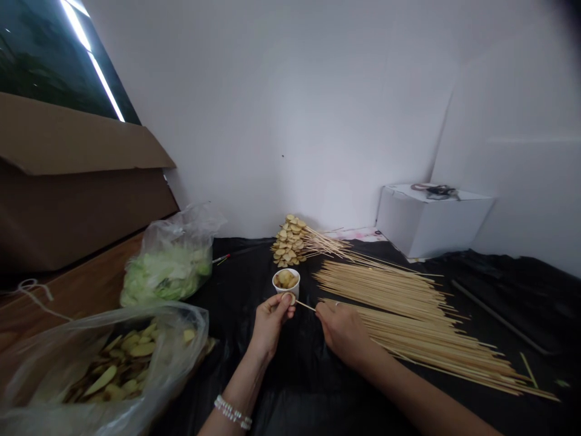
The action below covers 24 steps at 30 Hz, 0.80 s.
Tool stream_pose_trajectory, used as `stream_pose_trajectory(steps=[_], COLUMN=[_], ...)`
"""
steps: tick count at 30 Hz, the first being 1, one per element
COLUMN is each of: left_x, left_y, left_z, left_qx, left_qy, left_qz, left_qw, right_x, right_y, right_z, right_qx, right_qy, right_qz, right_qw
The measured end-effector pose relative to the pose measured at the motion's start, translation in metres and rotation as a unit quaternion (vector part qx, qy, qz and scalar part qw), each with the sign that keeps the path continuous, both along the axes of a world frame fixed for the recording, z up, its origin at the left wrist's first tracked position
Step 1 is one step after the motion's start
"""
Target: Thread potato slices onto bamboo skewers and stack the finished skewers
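My left hand (271, 324) pinches a potato slice (288, 297) between thumb and fingers, just in front of a white cup (293, 289) filled with more slices. A thin wooden skewer (305, 306) runs from that slice to my right hand (340, 330), whose fingers are closed around it. Whether the tip has gone through the slice is hidden by my left fingers. Behind the cup lies a stack of skewered potato slices (289, 240), their sticks pointing right. Two bundles of bare skewers (385, 290) spread out to the right of my right hand.
An open plastic bag of potato slices (190, 315) stands at the near left, with a bag of shredded greens (166, 275) behind it. A cardboard box (68, 212) is further left. A white box (408, 224) with a dark cable on top sits back right on black sheeting (236, 284).
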<state>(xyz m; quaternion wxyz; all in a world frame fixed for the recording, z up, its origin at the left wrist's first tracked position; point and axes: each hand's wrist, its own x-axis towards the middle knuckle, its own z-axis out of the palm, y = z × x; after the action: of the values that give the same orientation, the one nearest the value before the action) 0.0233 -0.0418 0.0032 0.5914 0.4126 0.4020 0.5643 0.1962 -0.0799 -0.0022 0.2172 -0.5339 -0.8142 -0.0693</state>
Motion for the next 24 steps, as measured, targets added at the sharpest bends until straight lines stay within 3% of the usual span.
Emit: stream_pose_trajectory(steps=[7, 14, 24], left_x=[0.0003, 0.0013, 0.0026], left_y=[-0.0007, -0.0001, -0.0025], left_z=[-0.0004, -0.0037, -0.0012], left_qx=[-0.022, -0.025, -0.018], left_qy=[0.001, -0.003, 0.008], left_qz=[-0.017, -0.026, -0.029], left_qw=[1.0, 0.999, 0.999], right_x=[0.0006, 0.0035, 0.0019], right_y=[0.0019, 0.0056, 0.0047], right_z=[-0.0015, -0.0039, -0.0019], right_qx=[-0.06, -0.031, -0.049], right_qy=[0.01, 0.029, 0.026], right_qz=[0.0, 0.014, 0.01], right_qw=[0.998, 0.999, 0.998])
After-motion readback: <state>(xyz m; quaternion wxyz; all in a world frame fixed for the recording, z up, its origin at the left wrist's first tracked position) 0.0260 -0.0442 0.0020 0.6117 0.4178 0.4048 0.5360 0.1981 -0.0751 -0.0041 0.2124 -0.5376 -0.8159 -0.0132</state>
